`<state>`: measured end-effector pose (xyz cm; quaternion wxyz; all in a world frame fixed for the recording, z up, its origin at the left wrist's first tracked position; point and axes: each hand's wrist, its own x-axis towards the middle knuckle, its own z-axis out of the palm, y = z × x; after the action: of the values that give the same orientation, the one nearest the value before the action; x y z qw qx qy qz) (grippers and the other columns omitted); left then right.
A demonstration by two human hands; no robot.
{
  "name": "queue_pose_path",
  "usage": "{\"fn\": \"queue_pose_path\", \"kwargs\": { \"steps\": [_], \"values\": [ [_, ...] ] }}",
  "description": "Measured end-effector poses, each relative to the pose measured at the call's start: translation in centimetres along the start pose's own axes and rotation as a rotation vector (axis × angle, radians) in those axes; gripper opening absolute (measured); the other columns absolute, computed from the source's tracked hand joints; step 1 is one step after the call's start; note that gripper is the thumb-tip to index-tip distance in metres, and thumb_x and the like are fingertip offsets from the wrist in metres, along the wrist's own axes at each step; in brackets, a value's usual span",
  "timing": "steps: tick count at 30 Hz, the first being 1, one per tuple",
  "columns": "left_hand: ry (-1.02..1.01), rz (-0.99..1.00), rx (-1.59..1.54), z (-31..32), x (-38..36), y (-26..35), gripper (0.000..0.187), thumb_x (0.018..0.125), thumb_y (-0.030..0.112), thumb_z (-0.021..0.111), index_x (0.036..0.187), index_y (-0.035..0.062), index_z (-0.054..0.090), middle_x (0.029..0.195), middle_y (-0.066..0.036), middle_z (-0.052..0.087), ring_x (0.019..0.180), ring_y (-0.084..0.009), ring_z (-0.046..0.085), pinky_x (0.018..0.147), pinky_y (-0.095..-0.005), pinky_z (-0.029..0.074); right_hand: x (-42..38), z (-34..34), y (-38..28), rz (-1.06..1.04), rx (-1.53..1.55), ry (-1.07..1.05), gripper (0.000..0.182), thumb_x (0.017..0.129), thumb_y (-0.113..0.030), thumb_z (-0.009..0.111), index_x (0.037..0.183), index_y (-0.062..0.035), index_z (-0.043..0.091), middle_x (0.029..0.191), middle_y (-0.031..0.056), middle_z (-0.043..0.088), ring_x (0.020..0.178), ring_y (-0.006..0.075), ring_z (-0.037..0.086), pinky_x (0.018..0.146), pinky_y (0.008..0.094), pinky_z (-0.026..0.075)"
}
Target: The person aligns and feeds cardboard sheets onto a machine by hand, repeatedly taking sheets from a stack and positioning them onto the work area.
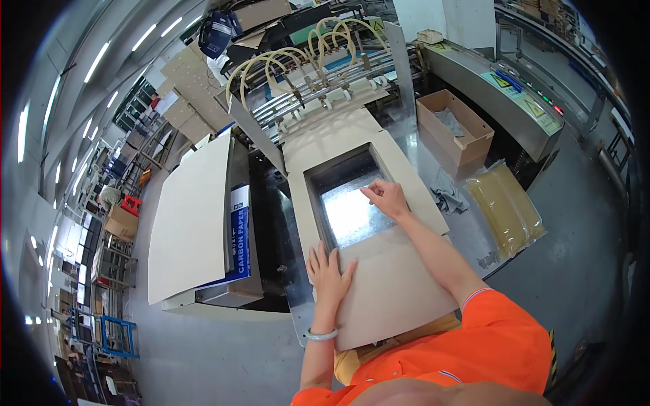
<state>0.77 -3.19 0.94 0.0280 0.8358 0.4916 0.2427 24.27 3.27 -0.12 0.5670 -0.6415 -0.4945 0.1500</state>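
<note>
Board (399, 287) lies under my spread, empty left hand (330, 276); my right hand (387, 199), nearly closed, is at the opening (349, 210), hold unclear.

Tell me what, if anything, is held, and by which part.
The left hand rests open on the cardboard without gripping it; whether the curled right hand pinches anything cannot be told.

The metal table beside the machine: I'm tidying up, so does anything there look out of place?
Perhaps the crumpled grey cloth: it lies loose on the metal table, outside the open brown cardboard box, which has similar grey material inside. No spill is visible.
</note>
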Motion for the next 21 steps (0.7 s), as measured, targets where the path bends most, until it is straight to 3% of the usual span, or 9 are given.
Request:
{"fn": "queue_pose_path", "kwargs": {
  "steps": [5,11,13,15,16,18,21],
  "values": [
    [0.059,0.085,0.110,0.9,-1.0,-1.2,0.049,0.082,0.042,0.056,0.114,0.0048,0.059,0.135,-0.018,0.042,0.128,-0.0398,0.032,0.106,-0.0483,0.019,0.9,-1.2,-1.3,-0.061,0.090,0.082,0.024,0.082,-0.026,0.065,0.073,-0.0043,0.064,0.053,-0.0001,0.059,0.047,0.0115,0.052,0.049,0.0238,0.042],
    [0.069,0.126,0.123,1.3,-0.8,-0.8,0.046,0.082,0.041,0.056,0.112,0.0060,0.061,0.136,-0.017,0.041,0.127,-0.0386,0.033,0.106,-0.0474,0.021,3.4,-8.6,-2.4,0.113,0.235,0.270,0.015,0.081,-0.017,0.060,0.082,-0.0022,0.063,0.065,0.0028,0.064,0.055,0.0096,0.056,0.055,0.0222,0.044],
    [0.096,0.105,0.116,1.1,-0.7,-0.6,0.045,0.082,0.040,0.056,0.111,0.0061,0.062,0.136,-0.016,0.041,0.127,-0.0380,0.033,0.106,-0.0467,0.022,4.0,-11.3,0.7,0.166,0.133,0.265,0.017,0.077,-0.020,0.063,0.082,-0.0042,0.064,0.070,0.0034,0.066,0.061,0.0138,0.059,0.059,0.0277,0.047],
    [0.083,0.107,0.100,1.0,-0.7,-0.6,0.044,0.082,0.040,0.056,0.110,0.0060,0.062,0.136,-0.016,0.041,0.128,-0.0378,0.033,0.106,-0.0467,0.022,3.4,-14.0,2.6,0.201,-0.280,0.241,0.019,0.073,-0.023,0.063,0.083,-0.0076,0.065,0.077,0.0059,0.067,0.069,0.0221,0.061,0.064,0.0352,0.049],
    [0.087,0.104,0.097,1.0,-0.6,-0.6,0.044,0.082,0.039,0.056,0.110,0.0059,0.062,0.136,-0.016,0.041,0.128,-0.0377,0.033,0.106,-0.0466,0.022,2.6,-14.9,3.4,0.204,-0.290,0.239,0.019,0.073,-0.023,0.063,0.083,-0.0076,0.065,0.077,0.0059,0.067,0.069,0.0221,0.061,0.064,0.0352,0.049],
    [0.103,0.090,0.097,1.0,-0.6,-0.5,0.044,0.082,0.039,0.056,0.110,0.0057,0.062,0.136,-0.016,0.041,0.128,-0.0374,0.033,0.105,-0.0465,0.022,1.0,-16.0,5.3,0.335,-0.721,0.072,0.023,0.070,-0.022,0.065,0.086,-0.0064,0.064,0.077,0.0092,0.066,0.069,0.0281,0.061,0.065,0.0367,0.049],
    [0.103,0.085,0.084,1.1,-0.8,-0.3,0.043,0.082,0.039,0.056,0.110,0.0056,0.062,0.136,-0.015,0.041,0.128,-0.0373,0.033,0.105,-0.0464,0.022,-1.3,-16.0,9.5,0.328,-0.969,-0.138,0.020,0.070,-0.019,0.065,0.085,-0.0066,0.064,0.086,0.0143,0.063,0.079,0.0346,0.060,0.067,0.0422,0.049]
  ]
}}
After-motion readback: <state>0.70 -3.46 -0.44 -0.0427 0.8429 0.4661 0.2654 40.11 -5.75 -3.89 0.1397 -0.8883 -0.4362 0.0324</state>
